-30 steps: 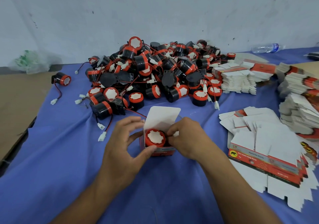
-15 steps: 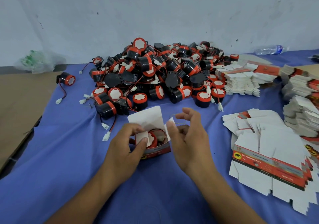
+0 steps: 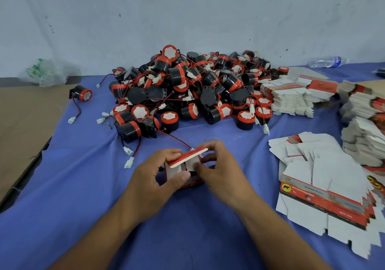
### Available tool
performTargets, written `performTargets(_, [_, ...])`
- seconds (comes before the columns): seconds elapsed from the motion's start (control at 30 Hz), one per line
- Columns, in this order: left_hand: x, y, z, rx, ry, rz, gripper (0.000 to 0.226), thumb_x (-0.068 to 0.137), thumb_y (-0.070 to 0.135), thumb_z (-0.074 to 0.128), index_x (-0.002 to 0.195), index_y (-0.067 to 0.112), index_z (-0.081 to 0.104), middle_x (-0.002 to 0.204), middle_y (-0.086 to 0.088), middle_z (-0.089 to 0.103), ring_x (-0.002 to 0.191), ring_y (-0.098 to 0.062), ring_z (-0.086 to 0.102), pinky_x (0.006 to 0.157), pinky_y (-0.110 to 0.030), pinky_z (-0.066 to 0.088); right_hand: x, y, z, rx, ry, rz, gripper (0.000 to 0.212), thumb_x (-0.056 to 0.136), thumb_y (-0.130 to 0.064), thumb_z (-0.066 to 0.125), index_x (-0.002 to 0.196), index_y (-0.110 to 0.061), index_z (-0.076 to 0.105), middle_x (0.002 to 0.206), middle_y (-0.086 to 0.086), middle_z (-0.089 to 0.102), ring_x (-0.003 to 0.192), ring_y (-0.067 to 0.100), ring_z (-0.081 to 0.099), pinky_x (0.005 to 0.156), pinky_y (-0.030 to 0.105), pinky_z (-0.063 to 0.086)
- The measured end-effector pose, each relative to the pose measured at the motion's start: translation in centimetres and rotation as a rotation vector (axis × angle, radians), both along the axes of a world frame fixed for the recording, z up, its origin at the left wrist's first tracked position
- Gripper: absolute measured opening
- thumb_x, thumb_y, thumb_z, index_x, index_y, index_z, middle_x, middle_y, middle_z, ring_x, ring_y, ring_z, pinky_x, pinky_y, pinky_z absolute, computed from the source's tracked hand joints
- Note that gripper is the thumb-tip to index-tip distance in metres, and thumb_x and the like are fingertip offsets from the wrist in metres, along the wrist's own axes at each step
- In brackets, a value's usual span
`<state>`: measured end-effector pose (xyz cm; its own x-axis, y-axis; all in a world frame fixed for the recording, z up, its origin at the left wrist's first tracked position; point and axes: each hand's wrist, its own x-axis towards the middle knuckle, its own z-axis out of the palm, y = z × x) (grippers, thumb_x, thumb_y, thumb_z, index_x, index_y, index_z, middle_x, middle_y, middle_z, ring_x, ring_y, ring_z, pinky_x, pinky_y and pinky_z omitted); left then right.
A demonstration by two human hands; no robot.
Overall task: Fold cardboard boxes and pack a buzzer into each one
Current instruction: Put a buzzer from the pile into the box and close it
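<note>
head view showed the small red and white box [image 3: 183,174] standing on the blue-covered tabletop [image 3: 83,186], in the middle and closer to the near edge than to the far one. it stood directly between the two hands, so neither hand had to reach; both were on it.

the lid flap [image 3: 187,157] lay half lowered over the opening. its long axis ran left to right, and its right end was higher than its left. in my judgement the coming move depended on this tilt: the flap needed to go down and forward, toward the person, and its tongue into the front wall.

the left hand [image 3: 154,178] had a half closed grip on the left side of the box, with the thumb against the white front flap and the fingers curled behind, at the low end of the lid flap. the right hand [image 3: 220,169] was also curled, with its fingers over the high end of the lid flap and its thumb on the white side flap. the buzzer inside was mostly hidden; only something dark showed in the gap.

the heap of buzzers [image 3: 187,90] lay toward the far edge, well apart from the box, and the flat unfolded boxes [image 3: 325,188] lay at the right edge.
</note>
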<state>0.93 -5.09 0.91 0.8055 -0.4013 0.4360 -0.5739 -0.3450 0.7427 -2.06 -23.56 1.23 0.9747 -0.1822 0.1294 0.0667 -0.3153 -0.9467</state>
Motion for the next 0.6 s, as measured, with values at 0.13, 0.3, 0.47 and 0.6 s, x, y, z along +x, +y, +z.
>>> performTargets(0.13, [-0.1,-0.1,0.0,0.009,0.04,-0.009,0.039,0.083,0.053,0.057,0.109,0.025,0.065,0.122,0.017,0.061,0.113,0.002,0.056,0.089,-0.013,0.046,-0.5,-0.4,0.4,-0.264,-0.162,0.122,0.053,0.09,0.0,0.062,0.132,-0.029,0.051,0.119,-0.009,0.061,0.103,0.001,0.055,0.085,0.017,0.048])
performTargets(0.3, [0.1,0.2,-0.2,0.036,0.05,-0.004,0.042,0.087,0.044,0.063,0.122,0.02,0.063,0.13,0.014,0.059,0.12,-0.002,0.055,0.098,-0.029,0.05,-0.9,-1.5,0.1,-0.425,-0.088,0.344,0.049,0.1,-0.028,0.057,0.148,-0.02,0.048,0.153,-0.009,0.039,0.142,0.002,0.031,0.118,0.024,0.027])
performTargets(0.47, [0.1,0.4,0.3,0.03,0.031,0.003,0.036,0.087,0.033,0.07,0.12,0.019,0.066,0.126,0.012,0.062,0.118,0.002,0.057,0.097,-0.033,0.052,-0.5,-2.2,0.3,-0.376,-0.19,0.305,0.038,0.097,-0.028,0.065,0.133,-0.016,0.063,0.134,-0.008,0.057,0.128,-0.005,0.047,0.107,0.015,0.037])
performTargets(0.6, [0.3,0.5,0.2,0.037,-0.006,0.013,0.027,0.088,0.012,0.069,0.115,0.015,0.07,0.122,0.013,0.065,0.114,0.007,0.057,0.096,-0.021,0.05,-0.2,-2.4,-0.1,-0.402,-0.221,0.295,0.034,0.096,-0.032,0.064,0.129,-0.022,0.067,0.133,-0.011,0.06,0.129,-0.011,0.045,0.107,0.01,0.034])
